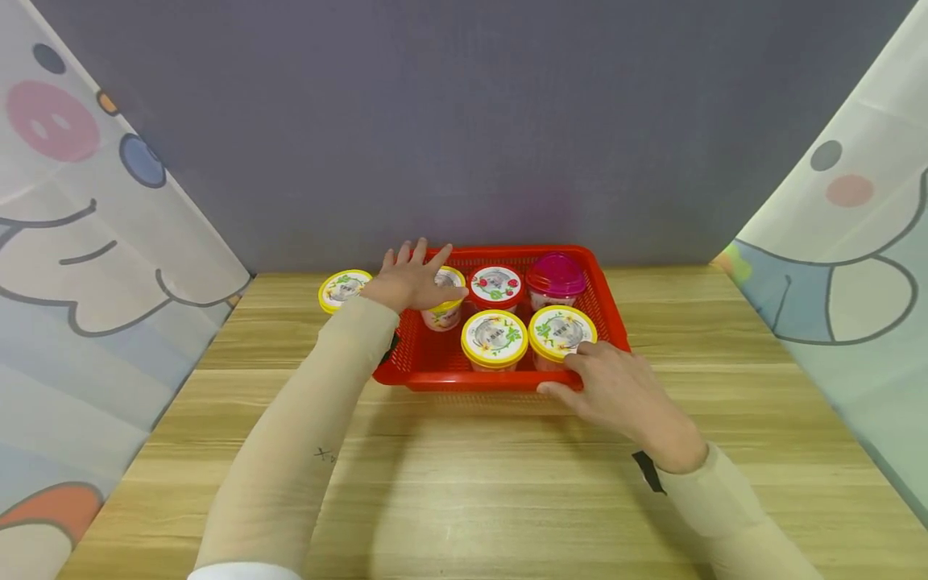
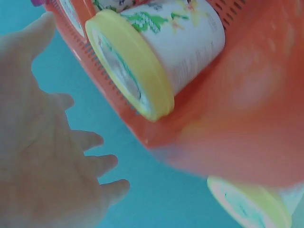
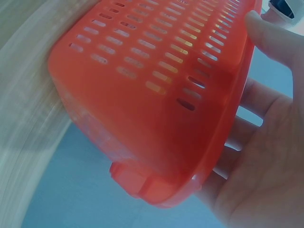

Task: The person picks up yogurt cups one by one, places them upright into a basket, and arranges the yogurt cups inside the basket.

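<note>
A red plastic basket (image 1: pixel 449 379) with slotted walls holds several lidded tubs. My right hand (image 1: pixel 623 391) grips its front rim near the right corner, thumb outside and fingers over the edge, close to a yellow-lidded tub (image 1: pixel 561 330). With fingers spread, my left hand (image 1: pixel 413 283) hovers over the basket's left side, beside another yellow-lidded tub (image 1: pixel 444 316); whether they touch is unclear. That tub (image 2: pixel 185 42) appears whole in the left wrist view. Also in the basket are a red-lidded tub (image 1: pixel 496 285), a magenta-lidded tub (image 1: pixel 556 275) and a front yellow-lidded tub (image 1: pixel 495 340).
Outside the basket, a yellow-lidded tub (image 1: pixel 344 288) stands to the left, partly behind my left hand. The wooden table (image 1: pixel 464 483) meets a grey wall (image 1: pixel 464 121) behind the basket. Cartoon-printed sheets (image 1: pixel 65 242) hang on both sides.
</note>
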